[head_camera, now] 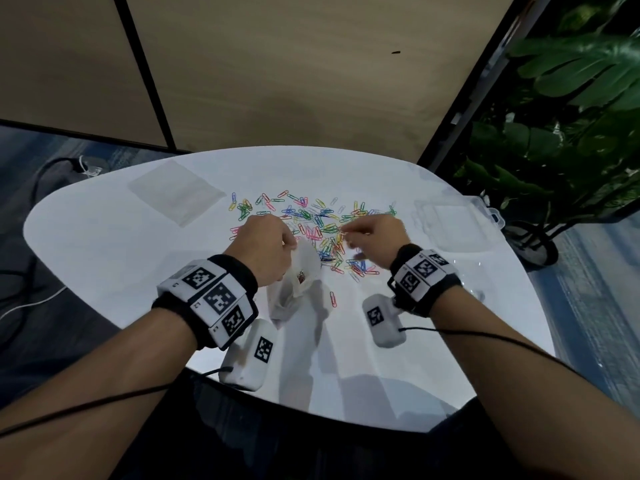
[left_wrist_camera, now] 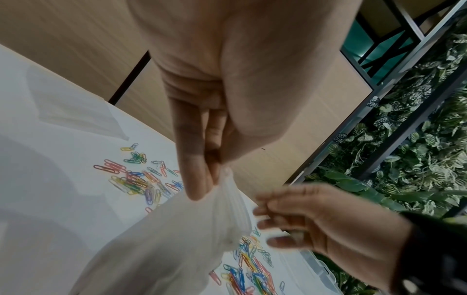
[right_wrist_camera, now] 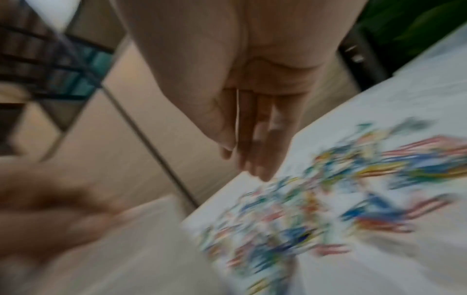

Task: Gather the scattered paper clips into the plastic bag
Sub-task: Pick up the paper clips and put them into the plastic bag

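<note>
Nearest, the rounded near edge of the white table (head_camera: 104,258) runs just under both forearms, each wearing a black wrist band with square-coded markers. The left hand (head_camera: 265,249) pinches the gathered top of the thin white plastic bag (head_camera: 294,285), thumb against fingertips in the left wrist view, and the bag droops from that pinch to the tabletop with a few clips showing inside. A single red clip (head_camera: 333,299) lies apart just right of the bag. The right hand (head_camera: 375,239) hovers low over the pile; its fingers point down, close together, and whether they pinch a clip I cannot tell, since the wrist view is blurred. Beyond both hands the coloured paper clips (head_camera: 311,220) spread across the middle of the table. A flat clear bag (head_camera: 176,192) lies far left, an open clear plastic box (head_camera: 457,226) far right, both well apart from the pile. Bare white tabletop runs along the left side and near edge. Wood-toned wall panels rise behind, leafy plants (head_camera: 571,116) crowd the right, and cables trail over the dark floor at left
</note>
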Motion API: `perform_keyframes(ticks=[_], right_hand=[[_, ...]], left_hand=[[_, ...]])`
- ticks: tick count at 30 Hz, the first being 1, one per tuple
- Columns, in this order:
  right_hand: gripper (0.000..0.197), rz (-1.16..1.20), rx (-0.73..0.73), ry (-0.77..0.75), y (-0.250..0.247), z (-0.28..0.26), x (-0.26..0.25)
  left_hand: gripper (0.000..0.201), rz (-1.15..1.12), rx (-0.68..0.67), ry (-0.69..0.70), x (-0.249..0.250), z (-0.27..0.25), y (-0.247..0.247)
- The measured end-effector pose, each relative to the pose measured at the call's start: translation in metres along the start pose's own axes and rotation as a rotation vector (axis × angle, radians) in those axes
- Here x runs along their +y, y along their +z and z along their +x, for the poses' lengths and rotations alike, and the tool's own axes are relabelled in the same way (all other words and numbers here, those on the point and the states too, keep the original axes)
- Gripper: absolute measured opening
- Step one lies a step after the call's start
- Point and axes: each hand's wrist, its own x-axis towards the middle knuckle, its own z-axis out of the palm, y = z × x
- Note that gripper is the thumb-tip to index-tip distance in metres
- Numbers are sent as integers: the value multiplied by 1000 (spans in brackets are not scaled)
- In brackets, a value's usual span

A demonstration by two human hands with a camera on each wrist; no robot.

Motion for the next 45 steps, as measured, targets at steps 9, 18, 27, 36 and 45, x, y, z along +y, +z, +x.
perform_keyframes(ticks=[9, 18, 27, 36, 45], right_hand=[[63, -761, 7, 516, -21, 25, 105], [44, -779, 50, 365, -2, 46, 94], [19, -902, 53, -22, 23, 45, 90], [4, -174, 129, 259, -14, 42, 74], [12, 742, -262, 194, 6, -22, -20]], left_hand=[[18, 21, -32, -13, 5, -1, -3], [18, 47, -28, -24, 0, 0, -7], [20, 72, -42, -21, 5, -2, -2], [19, 72, -61, -27, 13, -3, -1], [16, 122, -47, -9, 15, -5, 3]])
